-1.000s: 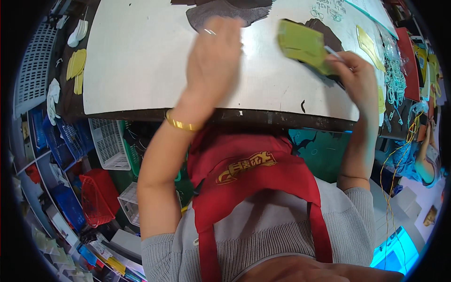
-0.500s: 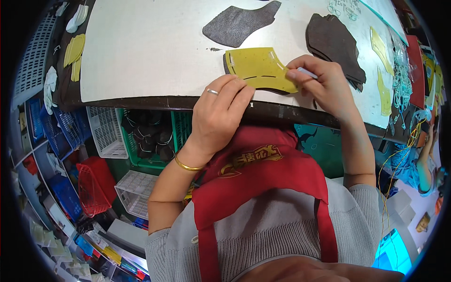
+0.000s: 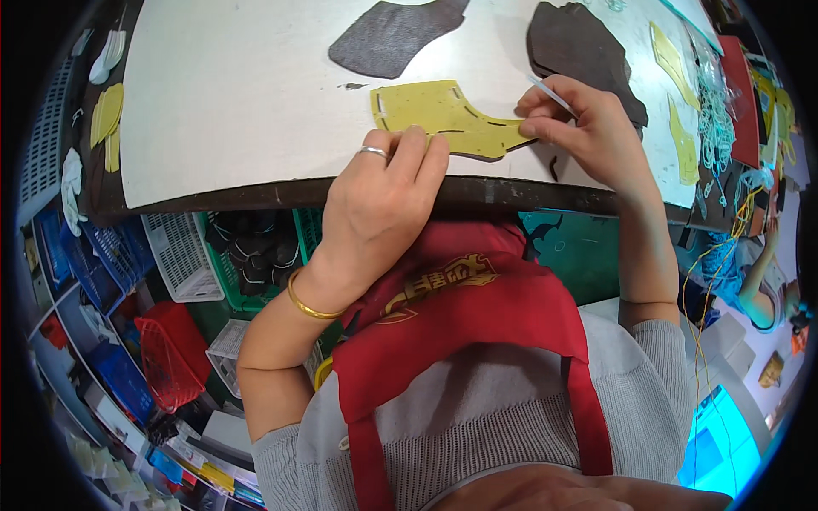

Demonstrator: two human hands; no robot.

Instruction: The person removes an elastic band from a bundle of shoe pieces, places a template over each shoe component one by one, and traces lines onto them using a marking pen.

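A yellow pattern template [image 3: 426,106] with slots along its edges lies on a dark leather piece, whose edge [image 3: 477,156] shows beneath. My left hand [image 3: 383,187], with a ring and a bangle, has its fingers bent onto the template's near edge, thumb hidden. My right hand [image 3: 584,128] pinches the narrow right end of the template between thumb and finger. A thin white pen [image 3: 552,95] is tucked in the same hand, slanting up past the fingers.
Another dark leather piece [image 3: 392,38] lies farther back on the white tabletop [image 3: 230,102]. A dark leather stack [image 3: 579,51] and more yellow templates [image 3: 682,140] are on the right. Plastic crates [image 3: 183,255] stand below the table's left side.
The template has turned, and its narrow end now shows in my right fingers. The pen has swung from pointing at the template to slanting upward. The whole view has shifted slightly.
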